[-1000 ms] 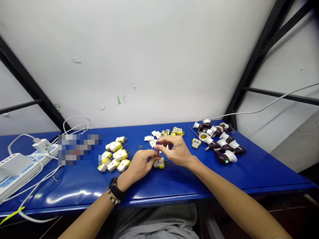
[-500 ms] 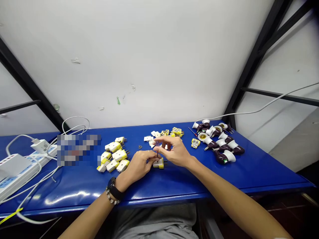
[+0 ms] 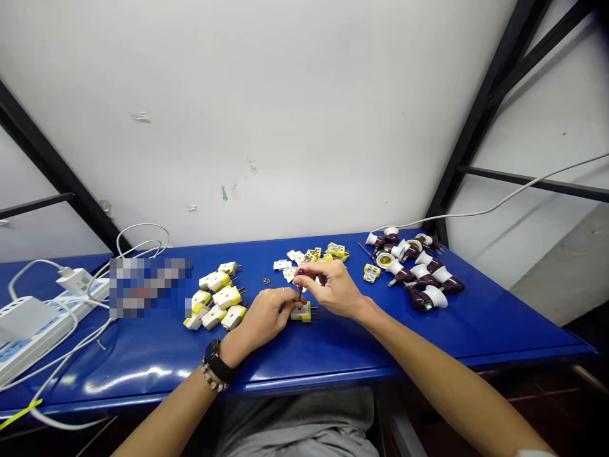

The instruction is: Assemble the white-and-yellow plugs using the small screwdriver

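A yellow-and-white plug adapter (image 3: 302, 312) lies on the blue table with its metal prongs pointing right. My left hand (image 3: 270, 314) is closed on its left side, thumb and fingers pressed together there. Pinched in my right hand (image 3: 335, 289) is a small screwdriver (image 3: 300, 287), upright, its shaft reaching down to the adapter's white face. The exact contact of the tip is too small to make out. A few small screws (image 3: 266, 280) lie just beyond my left hand. Behind my right hand are several opened yellow adapter halves (image 3: 337, 250) and white covers (image 3: 280, 264).
Several closed yellow-and-white adapters (image 3: 228, 296) are grouped on the left. At right is a heap of dark lamp holders (image 3: 421, 275), with a second screwdriver (image 3: 366, 250) and an opened adapter half (image 3: 372, 273) beside it. A power strip (image 3: 52, 324) and white cables occupy the far left.
The screwdriver handle has turned a little between my right fingers. My left hand stays on the adapter. The whole view has shifted slightly.
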`<state>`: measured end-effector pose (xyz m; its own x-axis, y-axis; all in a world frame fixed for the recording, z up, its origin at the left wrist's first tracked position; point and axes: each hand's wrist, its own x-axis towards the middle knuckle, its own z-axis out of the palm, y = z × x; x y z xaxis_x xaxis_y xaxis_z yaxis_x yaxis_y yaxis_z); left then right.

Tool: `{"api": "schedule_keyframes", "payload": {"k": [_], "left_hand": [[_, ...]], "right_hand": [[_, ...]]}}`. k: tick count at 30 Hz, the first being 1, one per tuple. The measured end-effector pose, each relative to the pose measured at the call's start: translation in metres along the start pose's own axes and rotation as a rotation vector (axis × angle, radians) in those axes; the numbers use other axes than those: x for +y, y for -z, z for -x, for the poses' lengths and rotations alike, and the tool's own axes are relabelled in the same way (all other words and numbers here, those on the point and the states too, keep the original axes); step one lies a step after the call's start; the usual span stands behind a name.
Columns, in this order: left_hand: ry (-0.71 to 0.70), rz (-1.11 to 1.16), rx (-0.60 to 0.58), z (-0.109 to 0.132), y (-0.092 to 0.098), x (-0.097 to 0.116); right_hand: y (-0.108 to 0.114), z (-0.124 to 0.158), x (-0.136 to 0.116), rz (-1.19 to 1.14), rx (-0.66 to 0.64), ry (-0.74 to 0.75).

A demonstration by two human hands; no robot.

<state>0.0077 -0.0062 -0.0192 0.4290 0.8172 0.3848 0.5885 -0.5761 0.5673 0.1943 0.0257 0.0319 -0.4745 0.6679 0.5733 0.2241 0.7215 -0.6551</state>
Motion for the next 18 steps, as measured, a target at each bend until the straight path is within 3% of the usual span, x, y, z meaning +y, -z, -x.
{"api": "schedule_keyframes", "payload": {"k": [6, 10, 13, 15, 18], "left_hand": [[0.006, 0.007, -0.011, 0.001, 0.000, 0.000], [-0.032, -0.045, 0.011, 0.002, 0.003, 0.000], [-0.034, -0.108, 0.029, 0.005, 0.005, 0.000], [-0.028, -0.136, -0.003, 0.008, 0.005, -0.001], [-0.046, -0.167, -0.038, 0.010, 0.004, -0.002]], "right_hand": [[-0.008, 0.003, 0.002, -0.016, 0.084, -0.010], [-0.005, 0.000, 0.006, -0.212, 0.130, -0.104], [0.007, -0.005, 0.010, -0.354, 0.275, -0.143], [0.017, -0.008, 0.015, -0.303, 0.400, -0.132], [0.029, -0.010, 0.026, 0.010, 0.377, -0.114]]}}
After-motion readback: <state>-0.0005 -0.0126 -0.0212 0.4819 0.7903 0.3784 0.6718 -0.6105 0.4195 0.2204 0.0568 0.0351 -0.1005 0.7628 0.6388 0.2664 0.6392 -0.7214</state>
